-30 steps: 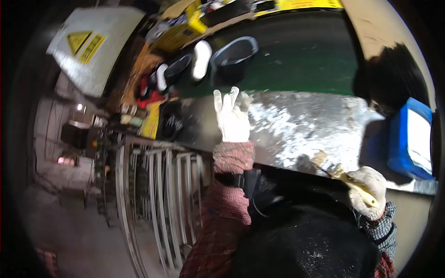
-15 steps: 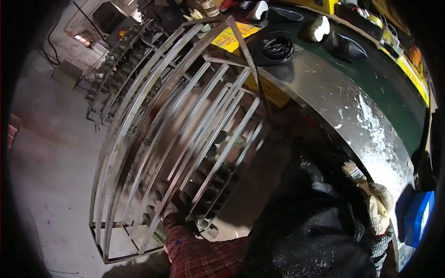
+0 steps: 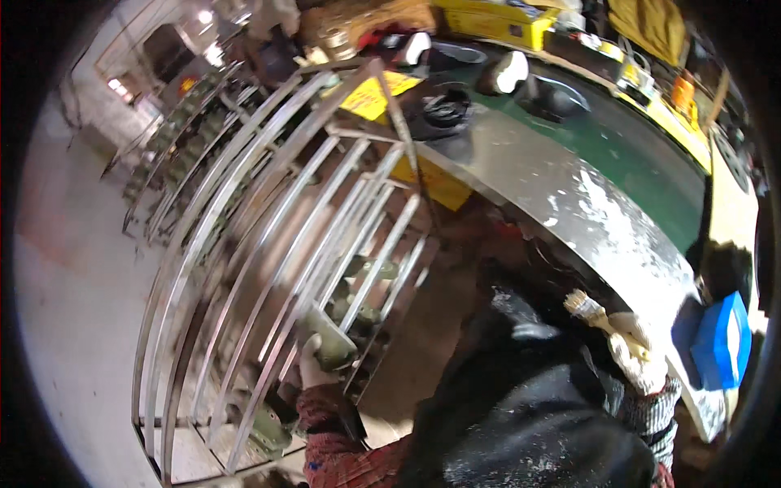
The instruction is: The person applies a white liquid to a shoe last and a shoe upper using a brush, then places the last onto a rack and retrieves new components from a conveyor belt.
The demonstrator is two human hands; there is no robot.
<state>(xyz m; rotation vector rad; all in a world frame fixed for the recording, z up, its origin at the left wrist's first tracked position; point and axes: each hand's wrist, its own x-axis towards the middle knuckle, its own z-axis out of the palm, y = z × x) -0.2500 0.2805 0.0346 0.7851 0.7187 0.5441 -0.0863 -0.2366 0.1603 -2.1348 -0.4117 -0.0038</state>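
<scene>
Low in the metal rack [image 3: 213, 213], my left hand [image 3: 311, 364] is closed around an olive-green shoe [image 3: 333, 343], its exact form partly blurred. Bars of the rack stand just beside that hand. More olive-green shoes [image 3: 268, 431] sit lower on the rack, partly hidden behind the bars. On the right, near the table edge, my right hand [image 3: 639, 366] wears a pale glove. It grips a paintbrush [image 3: 598, 313] by the handle, with the bristles pointing up and to the left.
A long table [image 3: 529, 154] with white smears curves along the right. On it lie black shoe pieces [image 3: 553, 99], a dark bowl [image 3: 443, 112] and a blue box [image 3: 722, 342]. A yellow tray [image 3: 504, 24] stands at the back. Another loaded rack [image 3: 183, 134] is at the far left.
My left hand has come up from among the bars, and the olive-green shoe in it now shows. The view has shifted. My right hand still holds the paintbrush.
</scene>
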